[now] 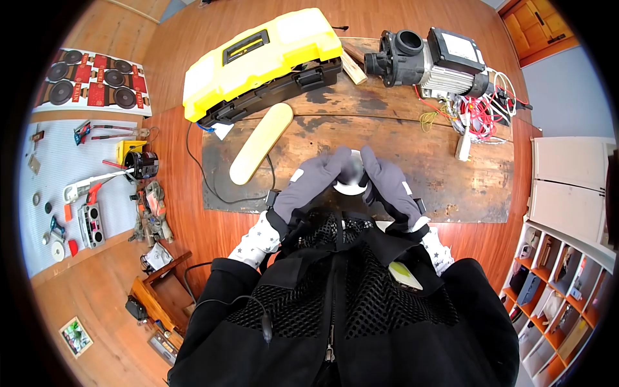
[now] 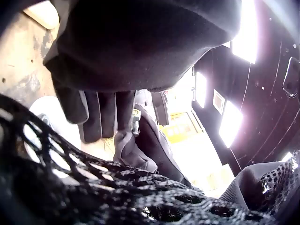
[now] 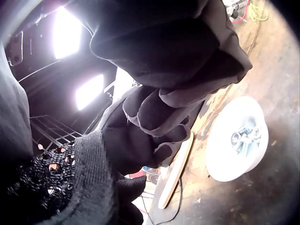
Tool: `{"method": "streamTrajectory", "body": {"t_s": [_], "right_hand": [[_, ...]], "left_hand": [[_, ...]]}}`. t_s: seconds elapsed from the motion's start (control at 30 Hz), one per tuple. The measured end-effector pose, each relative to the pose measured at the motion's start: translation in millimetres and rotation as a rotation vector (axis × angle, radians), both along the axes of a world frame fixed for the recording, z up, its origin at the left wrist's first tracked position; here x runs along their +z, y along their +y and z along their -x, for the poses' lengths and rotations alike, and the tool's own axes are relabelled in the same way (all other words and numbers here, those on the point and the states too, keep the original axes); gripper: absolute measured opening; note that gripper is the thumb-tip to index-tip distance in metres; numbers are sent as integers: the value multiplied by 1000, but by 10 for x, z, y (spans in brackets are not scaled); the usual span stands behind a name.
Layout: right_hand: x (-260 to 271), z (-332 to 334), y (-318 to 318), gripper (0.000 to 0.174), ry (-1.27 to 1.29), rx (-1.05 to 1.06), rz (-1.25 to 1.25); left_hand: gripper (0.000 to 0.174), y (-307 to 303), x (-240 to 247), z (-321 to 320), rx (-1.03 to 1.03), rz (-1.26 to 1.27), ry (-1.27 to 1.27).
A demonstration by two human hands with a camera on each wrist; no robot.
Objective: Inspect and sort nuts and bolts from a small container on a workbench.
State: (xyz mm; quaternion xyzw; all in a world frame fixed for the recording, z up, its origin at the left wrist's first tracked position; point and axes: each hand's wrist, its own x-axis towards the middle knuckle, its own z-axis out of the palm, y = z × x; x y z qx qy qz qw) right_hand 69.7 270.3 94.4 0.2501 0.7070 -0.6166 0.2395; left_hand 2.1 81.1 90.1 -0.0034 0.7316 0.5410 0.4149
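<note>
Both gloved hands meet above a white bowl (image 1: 351,188), my left hand (image 1: 314,180) and right hand (image 1: 392,186) close together. In the left wrist view, a small metal bolt (image 2: 136,123) stands between the gloved fingertips, with the left hand (image 2: 136,47) around its upper end and fingers of the right hand (image 2: 150,152) pinching lower down. The right wrist view shows the right hand (image 3: 164,61) with curled fingers; the bolt is hidden there. Several loose metal bolts or nuts (image 3: 246,138) lie inside the bowl (image 3: 218,154).
A yellow toolbox (image 1: 271,48) stands at the table's back left, with a pale rounded board (image 1: 261,145) before it. A pump motor (image 1: 445,61) and tangled wires (image 1: 477,119) are at the back right. The worn wooden table (image 1: 322,132) lies beneath; a shelf (image 1: 554,284) stands right.
</note>
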Motion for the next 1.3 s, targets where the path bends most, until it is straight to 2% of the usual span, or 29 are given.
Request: {"method": "streamTrajectory", "body": {"t_s": [0.03, 0.17, 0.23, 0.37, 0.43, 0.5, 0.57, 0.7, 0.77, 0.9, 0.97, 1.0, 1.07, 1.2, 1.27, 1.3], "right_hand": [[-16, -1, -4, 75, 5, -3, -21], [-46, -13, 2, 76, 17, -5, -39], [-37, -19, -4, 76, 18, -3, -40], [-53, -18, 6, 78, 18, 36, -76], [-151, -33, -7, 78, 29, 15, -76], [-175, -33, -13, 78, 39, -6, -75], [-162, -42, -5, 79, -15, 16, -63], [-191, -53, -10, 79, -13, 16, -71], [-279, -64, -8, 78, 55, 16, -162], [-174, -61, -4, 79, -7, 17, -116], [-119, -59, -16, 80, -9, 25, -86], [-121, -59, -20, 80, -9, 24, -86], [-143, -62, -29, 81, 2, 20, -104], [-193, -55, -7, 82, 19, 37, -128], [-126, -53, 3, 84, -21, 73, -97], [-134, -53, -9, 84, -21, 72, -97]], "left_hand": [[66, -14, 52, 17, -79, 16, -160], [67, 31, 144, -26, -114, 88, -85], [69, 15, -61, -54, 71, -80, -61], [68, 18, -24, -69, 63, -70, 35], [66, -20, -89, -50, -154, 84, -92], [64, 37, 12, -79, -182, 138, -47], [65, 53, -1, -127, 100, -56, -58], [66, 28, -25, -81, 67, -89, -27], [66, 21, 63, -56, -168, 75, -123], [68, 35, 49, -83, -110, 89, -145], [70, 39, -28, -117, 61, -1, -28], [70, 33, -34, -100, 61, -1, -28], [70, 22, -31, -49, -151, 104, -43], [72, 38, -70, -60, -149, 118, -121], [72, 56, -8, -94, 8, 60, -8], [72, 54, -13, -78, 8, 60, -8]]}}
